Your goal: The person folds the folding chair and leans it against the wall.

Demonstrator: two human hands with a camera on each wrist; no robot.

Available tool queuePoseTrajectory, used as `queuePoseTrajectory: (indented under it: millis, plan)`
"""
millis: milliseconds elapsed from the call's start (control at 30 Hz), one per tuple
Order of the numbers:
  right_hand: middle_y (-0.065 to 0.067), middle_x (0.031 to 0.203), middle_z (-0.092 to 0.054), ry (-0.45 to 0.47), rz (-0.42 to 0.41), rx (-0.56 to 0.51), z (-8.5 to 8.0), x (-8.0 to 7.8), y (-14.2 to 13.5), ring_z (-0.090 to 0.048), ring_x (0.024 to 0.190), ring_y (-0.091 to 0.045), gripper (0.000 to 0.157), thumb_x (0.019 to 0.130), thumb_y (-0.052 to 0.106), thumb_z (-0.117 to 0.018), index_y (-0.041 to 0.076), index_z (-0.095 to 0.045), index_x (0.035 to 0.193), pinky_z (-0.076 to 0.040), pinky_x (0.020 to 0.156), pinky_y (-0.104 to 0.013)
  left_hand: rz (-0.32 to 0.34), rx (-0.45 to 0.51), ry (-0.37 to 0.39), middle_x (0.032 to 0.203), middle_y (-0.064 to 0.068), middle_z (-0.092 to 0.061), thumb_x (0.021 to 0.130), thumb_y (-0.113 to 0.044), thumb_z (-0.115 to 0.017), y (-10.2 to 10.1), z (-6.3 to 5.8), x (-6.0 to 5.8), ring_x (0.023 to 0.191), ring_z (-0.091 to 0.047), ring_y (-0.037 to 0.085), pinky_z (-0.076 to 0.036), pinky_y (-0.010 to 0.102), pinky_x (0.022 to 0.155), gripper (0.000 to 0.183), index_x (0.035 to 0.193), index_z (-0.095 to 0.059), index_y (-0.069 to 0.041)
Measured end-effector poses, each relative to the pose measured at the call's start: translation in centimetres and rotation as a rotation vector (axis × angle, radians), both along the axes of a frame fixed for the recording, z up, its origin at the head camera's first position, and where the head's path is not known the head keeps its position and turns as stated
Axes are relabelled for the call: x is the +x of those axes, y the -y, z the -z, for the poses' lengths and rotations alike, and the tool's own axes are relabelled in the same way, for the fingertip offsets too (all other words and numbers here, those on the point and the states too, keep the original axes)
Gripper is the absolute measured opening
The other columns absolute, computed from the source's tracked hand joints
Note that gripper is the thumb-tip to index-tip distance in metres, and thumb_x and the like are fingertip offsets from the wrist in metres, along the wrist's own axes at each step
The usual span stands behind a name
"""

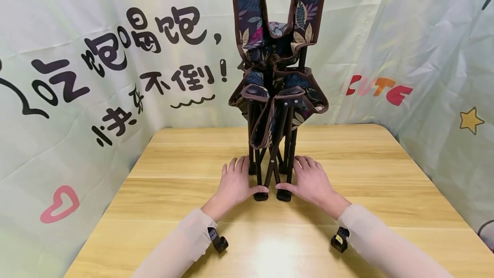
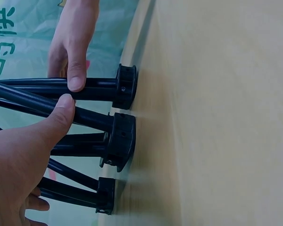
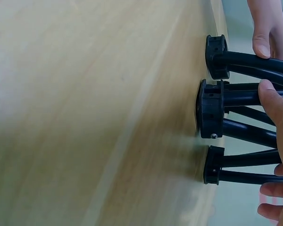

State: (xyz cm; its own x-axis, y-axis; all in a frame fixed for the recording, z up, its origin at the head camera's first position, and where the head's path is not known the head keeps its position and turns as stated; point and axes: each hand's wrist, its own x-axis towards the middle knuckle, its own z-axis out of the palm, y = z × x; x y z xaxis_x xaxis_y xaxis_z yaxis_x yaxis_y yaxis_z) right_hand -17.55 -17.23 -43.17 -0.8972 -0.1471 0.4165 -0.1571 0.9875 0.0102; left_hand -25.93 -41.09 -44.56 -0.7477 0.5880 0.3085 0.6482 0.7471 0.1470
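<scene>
A folding camp chair point(image 1: 251, 33) with dark leaf-patterned fabric and brown trim stands upright on the table, its frame drawn narrow. Black tube legs cross below the seat and end in black plastic feet point(image 1: 284, 195). My left hand point(image 1: 236, 185) grips the legs at the left, low down, thumb across the front tube. On the other side my right hand point(image 1: 314, 183) holds the right legs the same way, thumb just above the front foot. Both thumbs lie on the tubes in the left wrist view, where a leg foot point(image 2: 119, 141) meets the tabletop.
The light wood table point(image 1: 166, 226) carries the chair near its middle. Printed cloth point(image 1: 115, 46) with lettering hangs behind and along both sides. A black wrist device point(image 1: 218, 240) hangs under the left sleeve, another device point(image 1: 340, 240) under the right.
</scene>
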Motion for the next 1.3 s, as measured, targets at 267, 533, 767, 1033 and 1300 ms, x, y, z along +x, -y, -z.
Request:
queuePoseTrajectory:
  millis: [267, 533, 767, 1033, 1300]
  plan:
    - [-0.024, 0.124, -0.059, -0.053, -0.012, 0.011, -0.1, -0.3, 0.1, -0.054, 0.115, -0.044, 0.098, 0.074, 0.076, -0.064, -0.008, -0.060, 0.125, -0.044, 0.095, -0.058, 0.008, -0.017, -0.002, 0.145, 0.019, -0.045, 0.068, -0.087, -0.055, 0.0, 0.0, -0.6, 0.135, -0.038, 0.039, -0.032, 0.059, 0.107, 0.122, 0.149, -0.034, 0.002]
    - [-0.022, 0.126, -0.059, 0.000, 0.013, 0.020, -0.2, -1.1, -0.2, -0.052, 0.118, -0.043, 0.100, 0.075, 0.079, -0.060, -0.006, -0.059, 0.127, -0.040, 0.098, -0.058, 0.005, -0.020, -0.009, 0.146, 0.018, -0.044, 0.068, -0.089, -0.053, -0.3, 0.0, -1.3, 0.134, -0.038, 0.039, -0.031, 0.059, 0.107, 0.122, 0.148, -0.036, 0.002]
    - [-0.022, 0.128, -0.057, 0.044, 0.031, 0.007, -0.4, -1.8, -0.5, -0.050, 0.121, -0.042, 0.100, 0.075, 0.079, -0.058, -0.005, -0.058, 0.128, -0.038, 0.099, -0.058, -0.010, -0.041, 0.018, 0.148, 0.017, -0.042, 0.069, -0.088, -0.053, -0.7, -0.1, -2.0, 0.136, -0.036, 0.038, -0.028, 0.059, 0.109, 0.121, 0.150, -0.033, 0.000]
    - [-0.021, 0.131, -0.055, 0.100, 0.050, -0.006, -0.3, -2.8, -0.9, -0.047, 0.124, -0.042, 0.100, 0.077, 0.080, -0.056, -0.004, -0.056, 0.132, -0.036, 0.100, -0.059, -0.024, -0.030, 0.034, 0.147, 0.016, -0.043, 0.069, -0.087, -0.054, -1.1, -0.3, -2.7, 0.136, -0.036, 0.039, -0.028, 0.061, 0.108, 0.120, 0.149, -0.034, 0.000]
    - [-0.022, 0.137, -0.052, 0.177, 0.089, -0.023, -0.8, -3.1, -0.7, -0.043, 0.128, -0.042, 0.102, 0.078, 0.080, -0.053, -0.004, -0.052, 0.136, -0.033, 0.102, -0.060, -0.027, -0.021, 0.048, 0.147, 0.016, -0.043, 0.070, -0.084, -0.059, -1.5, 0.0, -3.2, 0.135, -0.036, 0.040, -0.026, 0.064, 0.108, 0.118, 0.150, -0.032, -0.001]
